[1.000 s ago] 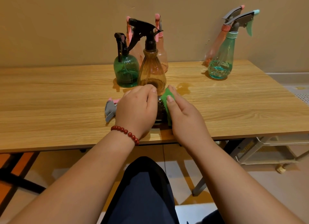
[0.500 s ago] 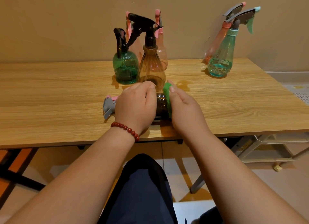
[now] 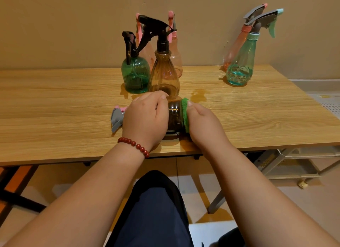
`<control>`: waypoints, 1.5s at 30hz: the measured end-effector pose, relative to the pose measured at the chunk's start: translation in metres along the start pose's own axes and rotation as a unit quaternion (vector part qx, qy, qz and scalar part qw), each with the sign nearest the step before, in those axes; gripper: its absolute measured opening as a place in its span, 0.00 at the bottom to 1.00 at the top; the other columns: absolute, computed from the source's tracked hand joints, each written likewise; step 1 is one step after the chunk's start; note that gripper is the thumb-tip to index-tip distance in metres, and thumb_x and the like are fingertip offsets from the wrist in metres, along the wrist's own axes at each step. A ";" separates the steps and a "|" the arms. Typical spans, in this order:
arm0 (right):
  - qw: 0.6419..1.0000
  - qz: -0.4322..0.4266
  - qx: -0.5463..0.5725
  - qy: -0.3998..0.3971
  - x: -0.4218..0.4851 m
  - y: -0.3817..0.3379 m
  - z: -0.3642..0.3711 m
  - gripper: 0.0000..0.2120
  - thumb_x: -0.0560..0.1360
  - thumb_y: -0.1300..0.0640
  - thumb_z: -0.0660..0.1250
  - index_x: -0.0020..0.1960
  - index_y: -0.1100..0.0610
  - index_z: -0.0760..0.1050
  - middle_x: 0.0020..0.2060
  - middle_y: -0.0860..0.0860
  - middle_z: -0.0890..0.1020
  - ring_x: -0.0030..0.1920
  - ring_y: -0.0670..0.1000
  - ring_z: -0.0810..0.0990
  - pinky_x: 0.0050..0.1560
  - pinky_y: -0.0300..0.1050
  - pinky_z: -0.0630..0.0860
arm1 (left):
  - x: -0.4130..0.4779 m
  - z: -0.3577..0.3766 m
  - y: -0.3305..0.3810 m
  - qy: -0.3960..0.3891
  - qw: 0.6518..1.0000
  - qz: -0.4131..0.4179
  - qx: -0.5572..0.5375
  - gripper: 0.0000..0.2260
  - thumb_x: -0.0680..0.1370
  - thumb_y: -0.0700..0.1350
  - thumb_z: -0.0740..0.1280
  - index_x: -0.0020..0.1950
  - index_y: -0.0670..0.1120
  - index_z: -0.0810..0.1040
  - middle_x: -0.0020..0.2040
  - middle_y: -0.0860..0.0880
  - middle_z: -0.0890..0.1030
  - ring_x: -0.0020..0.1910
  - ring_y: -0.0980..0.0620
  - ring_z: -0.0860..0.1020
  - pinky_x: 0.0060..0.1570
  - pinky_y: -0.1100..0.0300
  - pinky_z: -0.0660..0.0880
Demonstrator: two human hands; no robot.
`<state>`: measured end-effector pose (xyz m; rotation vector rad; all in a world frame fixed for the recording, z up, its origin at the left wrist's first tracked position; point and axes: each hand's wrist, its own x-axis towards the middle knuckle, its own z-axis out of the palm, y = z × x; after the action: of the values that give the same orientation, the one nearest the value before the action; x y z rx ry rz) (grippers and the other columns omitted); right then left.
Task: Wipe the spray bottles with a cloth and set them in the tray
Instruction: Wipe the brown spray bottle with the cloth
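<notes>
Beneath the grip: a wood-grain table (image 3: 55, 108) is seen, backed by a plain tan wall (image 3: 73, 25); pale floor tiles are seen below.
Left hand (image 3: 145, 117): its fingers are curled over the shoulder of a brown spray bottle (image 3: 174, 116), which is gripped; a red bead bracelet (image 3: 134, 144) is worn at the wrist.
Right hand (image 3: 202, 125): a green cloth (image 3: 184, 114) is pinched and pressed against the bottle's base.
Bottle axis: the bottle is laid on its side between the hands, its long axis parallel to the table's near edge; its grey-and-pink trigger head (image 3: 117, 116) is pointed left and its base right.
Just behind the grip: an amber bottle (image 3: 163, 75) and a green bottle (image 3: 136, 75) are stood upright, with two pink bottles (image 3: 175, 60) behind them.
Far right of the grip: a teal bottle (image 3: 241, 66) and a pink-orange bottle (image 3: 235, 49) are seen by the wall.
Edges: the near table edge is found just below the wrists.
Open room: broad tabletop is seen left and right of the grip.
Below, right of the grip: a grey rack (image 3: 287, 165) is seen under the table.
</notes>
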<state>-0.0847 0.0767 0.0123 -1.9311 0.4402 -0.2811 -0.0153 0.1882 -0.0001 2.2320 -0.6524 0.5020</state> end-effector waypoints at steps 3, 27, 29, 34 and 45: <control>1.000 -0.006 0.012 0.003 -0.004 0.002 0.001 0.18 0.83 0.48 0.50 0.67 0.49 0.73 0.56 0.43 0.78 0.57 0.44 0.75 0.49 0.37 0.69 | 0.001 0.000 0.001 -0.005 1.000 -0.008 0.007 0.20 0.79 0.49 0.49 0.55 0.46 0.80 0.44 0.54 0.75 0.47 0.55 0.72 0.45 0.61 0.66; 1.000 -0.007 0.025 -0.006 -0.028 0.009 0.004 0.21 0.83 0.48 0.49 0.75 0.47 0.61 0.72 0.43 0.67 0.71 0.42 0.64 0.63 0.32 0.62 | 0.003 0.002 -0.003 -0.005 1.000 0.003 0.008 0.19 0.79 0.48 0.49 0.47 0.47 0.80 0.40 0.52 0.78 0.41 0.55 0.72 0.38 0.62 0.62; 1.000 0.009 0.019 0.002 -0.017 0.006 0.003 0.21 0.83 0.47 0.49 0.74 0.47 0.64 0.70 0.46 0.71 0.69 0.47 0.68 0.66 0.41 0.65 | 0.001 0.000 -0.002 0.002 1.000 0.007 0.005 0.20 0.79 0.47 0.50 0.51 0.46 0.81 0.41 0.53 0.76 0.43 0.56 0.72 0.41 0.63 0.63; 0.998 0.009 0.056 0.001 -0.004 -0.001 0.000 0.20 0.83 0.47 0.51 0.73 0.47 0.67 0.65 0.46 0.75 0.62 0.45 0.74 0.58 0.38 0.72 | 0.001 0.000 -0.001 -0.005 1.000 -0.007 0.021 0.19 0.79 0.47 0.50 0.53 0.46 0.81 0.42 0.53 0.76 0.43 0.57 0.71 0.41 0.62 0.62; 0.999 -0.021 0.034 -0.014 -0.023 0.006 -0.002 0.20 0.83 0.47 0.50 0.74 0.43 0.61 0.73 0.39 0.65 0.71 0.40 0.63 0.69 0.36 0.60 | 0.001 0.001 0.001 0.006 1.000 -0.004 0.014 0.20 0.79 0.47 0.50 0.52 0.46 0.81 0.42 0.54 0.75 0.44 0.56 0.72 0.43 0.63 0.63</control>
<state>-0.1078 0.0828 0.0074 -1.8765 0.3674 -0.2922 -0.0153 0.1863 0.0002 2.2562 -0.6327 0.5224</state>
